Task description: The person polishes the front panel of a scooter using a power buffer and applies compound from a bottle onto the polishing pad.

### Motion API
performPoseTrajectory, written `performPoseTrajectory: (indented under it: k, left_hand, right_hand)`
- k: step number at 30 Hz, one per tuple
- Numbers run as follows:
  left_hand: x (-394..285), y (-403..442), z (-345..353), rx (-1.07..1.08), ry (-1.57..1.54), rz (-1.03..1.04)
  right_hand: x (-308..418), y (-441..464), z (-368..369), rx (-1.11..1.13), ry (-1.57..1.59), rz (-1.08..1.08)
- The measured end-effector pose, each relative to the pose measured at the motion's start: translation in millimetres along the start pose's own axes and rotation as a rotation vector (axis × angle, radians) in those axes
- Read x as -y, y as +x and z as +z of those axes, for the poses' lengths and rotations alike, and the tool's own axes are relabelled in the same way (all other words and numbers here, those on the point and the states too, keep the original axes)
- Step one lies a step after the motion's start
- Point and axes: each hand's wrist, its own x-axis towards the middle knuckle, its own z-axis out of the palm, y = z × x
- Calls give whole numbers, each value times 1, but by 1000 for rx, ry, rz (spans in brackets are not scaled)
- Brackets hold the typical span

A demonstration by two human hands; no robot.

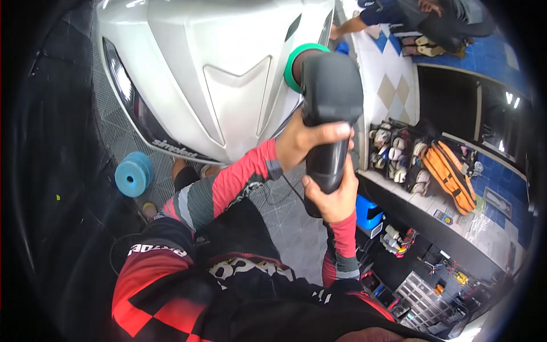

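Observation:
A black handheld polisher (330,91) with a green-rimmed round pad (293,60) is gripped in both of my hands. My left hand (299,139) wraps around its body just behind the head, thumb across the top. Lower down, my right hand (337,199) holds the rear of the black handle. The pad overlaps the right side of a glossy white car hood (176,51); whether it touches the paint I cannot tell, as the polisher hides most of it. A dark headlight (128,91) and small lettering lie along the hood's left edge.
A blue round weight-like object (134,174) sits on the grated floor at left. On the right, shoes (393,151) and an orange bag (447,176) rest on a ledge. Beyond the hood is another person's arm (350,27). A blue container (368,214) and tools are below the ledge.

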Motion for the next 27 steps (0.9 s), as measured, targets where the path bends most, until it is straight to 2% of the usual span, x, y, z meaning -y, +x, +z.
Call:
performPoseTrajectory:
  k: [2, 4, 6, 8, 9, 12, 14, 16, 17, 18, 19, 24, 26, 27]
  left_hand:
    - [18, -26, -8, -9, 8, -59]
    - [41, -48, -23, 33, 200, 20]
    - [63, -74, -38, 24, 241, -68]
    - [76, -92, -45, 21, 330, -108]
    - [83, -98, -44, -41, 313, -49]
    - [88, -92, -48, -50, 416, -16]
    - [77, -71, -45, -25, 467, 11]
    - [52, -41, -35, -16, 423, 25]
    - [43, -25, -33, 33, 504, 105]
    - [36, -10, -26, -3, 495, 154]
    - [32, 2, -22, 3, 413, 112]
    - [27, 10, -17, 5, 460, 131]
    - [43, -15, -22, -23, 495, 80]
    - [53, -30, -31, -32, 444, -49]
  right_hand:
    - [-29, -30, 13, 24, -8, 5]
    - [-49, -60, 27, 39, 44, 45]
    - [-86, -94, 43, 63, 35, 54]
    - [-111, -117, 57, 55, -21, -35]
    - [-123, -125, 62, 56, -11, -20]
    - [-135, -125, 64, 96, 16, -13]
    - [-132, -101, 59, 102, 149, 13]
    - [-115, -58, 46, 66, 162, -98]
    - [-95, -36, 37, 71, 209, -49]
    - [-76, -16, 28, 74, 258, -4]
    - [-66, -2, 21, 80, 279, 19]
    - [-64, 5, 19, 108, 421, 120]
    - [-89, -22, 30, 172, 460, 154]
    - [-108, -43, 40, 199, 471, 195]
